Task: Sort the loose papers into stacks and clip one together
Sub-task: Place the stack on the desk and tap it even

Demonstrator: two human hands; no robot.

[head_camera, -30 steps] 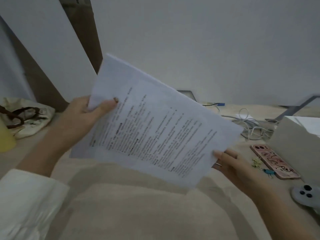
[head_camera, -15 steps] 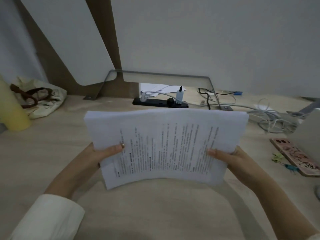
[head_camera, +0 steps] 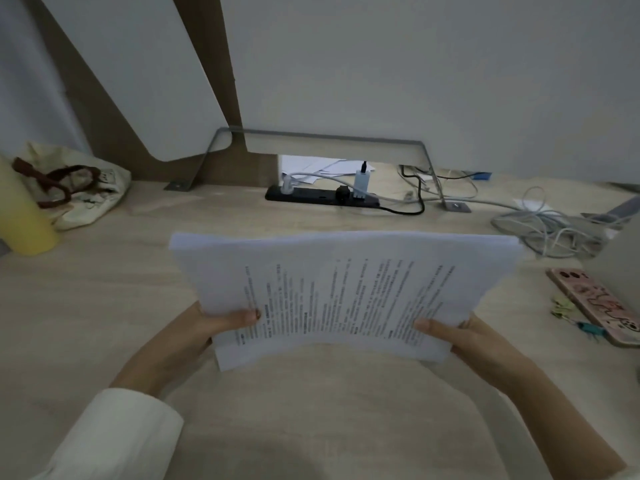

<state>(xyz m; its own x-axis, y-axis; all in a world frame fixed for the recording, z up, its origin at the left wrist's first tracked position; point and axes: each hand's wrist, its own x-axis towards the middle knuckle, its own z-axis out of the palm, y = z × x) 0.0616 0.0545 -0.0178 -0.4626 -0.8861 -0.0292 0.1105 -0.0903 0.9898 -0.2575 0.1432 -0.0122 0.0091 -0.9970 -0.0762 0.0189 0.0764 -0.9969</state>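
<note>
In the head view, both hands hold one stack of papers (head_camera: 346, 296) between them, above the worktop (head_camera: 311, 427). The left hand (head_camera: 194, 337) grips the left short edge and the right hand (head_camera: 474, 344) grips the right short edge. Each thumb lies on top of the printed page. The other fingers are hidden under the sheets, so each hand pinches the stack from above and below. The printed side faces up, the lines of text run away from the person, and the near edge bends a little upward in the middle. The left arm wears a white sleeve (head_camera: 114, 438).

To the right of the right hand, some small clips (head_camera: 562, 308) lie on the worktop, just beside a phone (head_camera: 595, 306) in a pink case. Beyond the right hand there is a bundle of grey cables (head_camera: 547, 223).

Straight beyond the stack, a black power strip (head_camera: 322, 195) lies with a white charger (head_camera: 362, 183) plugged in, and behind it some more loose sheets (head_camera: 311, 168) show under the partition.

Far to the left of the left hand stand a yellow bottle (head_camera: 20, 216) and a cloth bag (head_camera: 79, 195) with brown straps, close together.
</note>
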